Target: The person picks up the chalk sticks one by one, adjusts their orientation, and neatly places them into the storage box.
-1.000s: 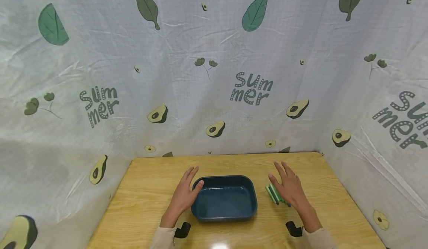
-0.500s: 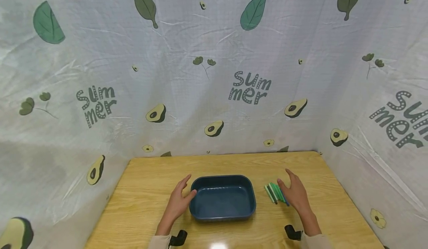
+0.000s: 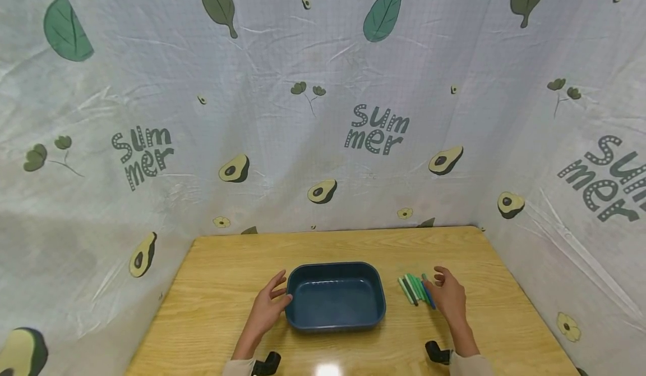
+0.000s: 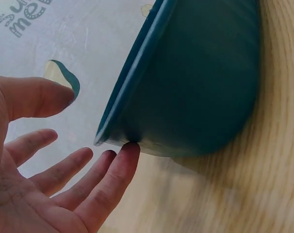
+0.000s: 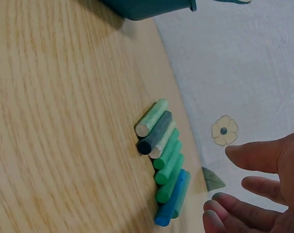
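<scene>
The right hand (image 3: pixel 448 297) hovers, fingers loosely spread, just right of the chalks (image 3: pixel 415 288), whose long axes run away from it; the left hand (image 3: pixel 266 307), fingers apart, touches the tray (image 3: pixel 335 296) beside it.

The wooden worktop (image 3: pixel 217 286) is showing glossy, grained varnish; the tray (image 3: pixel 335 325) is looking like smooth matt plastic, the sticks (image 5: pixel 164 167) chalky, the backdrop (image 3: pixel 303 140) creased cloth.
</scene>
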Tool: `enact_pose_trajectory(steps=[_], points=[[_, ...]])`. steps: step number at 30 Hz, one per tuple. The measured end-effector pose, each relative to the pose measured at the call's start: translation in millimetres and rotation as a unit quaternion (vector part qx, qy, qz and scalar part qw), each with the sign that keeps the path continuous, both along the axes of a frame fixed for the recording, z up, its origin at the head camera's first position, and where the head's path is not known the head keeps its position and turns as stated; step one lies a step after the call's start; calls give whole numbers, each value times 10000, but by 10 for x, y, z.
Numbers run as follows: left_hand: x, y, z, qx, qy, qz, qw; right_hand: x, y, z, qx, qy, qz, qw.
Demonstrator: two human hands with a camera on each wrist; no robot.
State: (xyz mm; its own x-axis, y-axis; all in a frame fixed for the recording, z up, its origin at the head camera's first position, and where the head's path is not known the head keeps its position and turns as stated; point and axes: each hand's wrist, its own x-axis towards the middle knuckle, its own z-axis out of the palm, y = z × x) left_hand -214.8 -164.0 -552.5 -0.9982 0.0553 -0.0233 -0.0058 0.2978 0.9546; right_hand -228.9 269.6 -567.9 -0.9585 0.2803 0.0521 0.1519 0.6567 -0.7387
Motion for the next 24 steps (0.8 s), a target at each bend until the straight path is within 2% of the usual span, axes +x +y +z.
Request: enact_pose_trajectory(steps=[5,9,15,24], points=[[-5,-16,-46,253,-39,36,9997,-13,-3,-88,-53,-89,-96,9999],[-14,-28,-63,377,-139,191,9990,-23,-1,-133,-97,-241,-120,9996],[-33,-32,-65,413,-327,323,9981,-68,-10,-182,-165,-371,-320,9987],[-62,-7,-125,464,-341,424,9974,-108,-2,-230,-144,-324,-511,9981]])
